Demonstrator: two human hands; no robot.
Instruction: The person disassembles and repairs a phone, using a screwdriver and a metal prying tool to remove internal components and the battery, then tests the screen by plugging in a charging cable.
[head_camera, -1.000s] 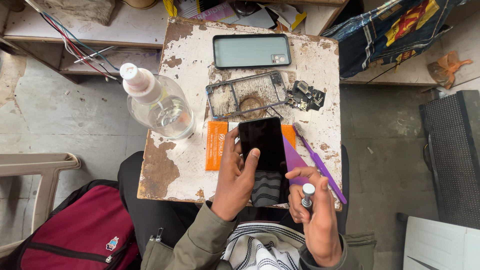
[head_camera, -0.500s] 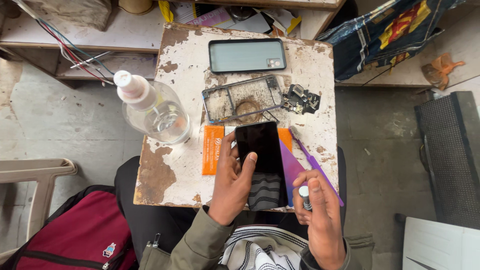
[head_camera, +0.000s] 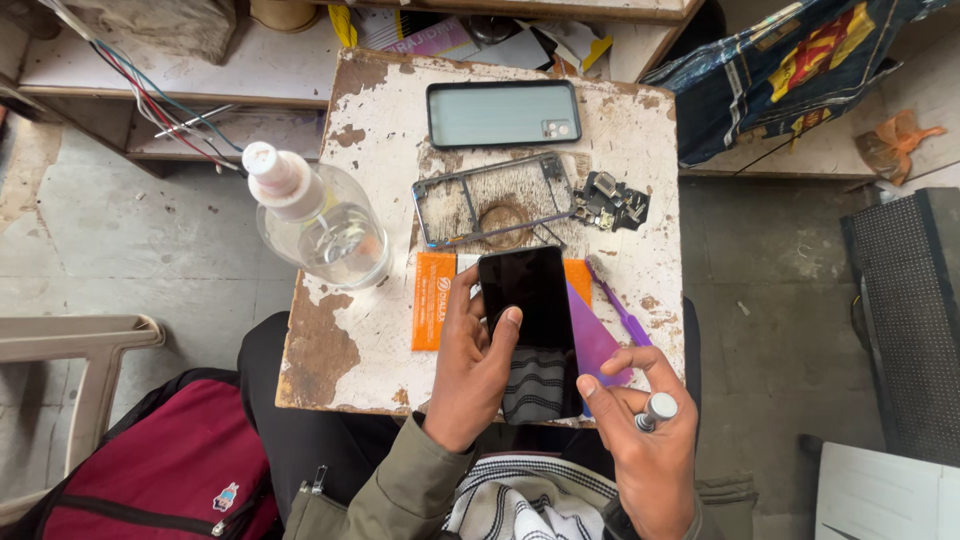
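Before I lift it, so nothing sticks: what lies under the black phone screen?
Under the black phone screen lie an orange packet and a purple sheet, on the worn white table. The left hand rests on the screen. Whatever lies directly beneath is hidden.

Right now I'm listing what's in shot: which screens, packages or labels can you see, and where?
Phone screen: black glass rectangle, table's near edge, under the left hand.
Orange packet: flat, white print, beneath the screen.
Purple sheet: right of the screen.
Phone back cover: grey-green, table's far side.
Small vial: silver-capped, in the right hand.
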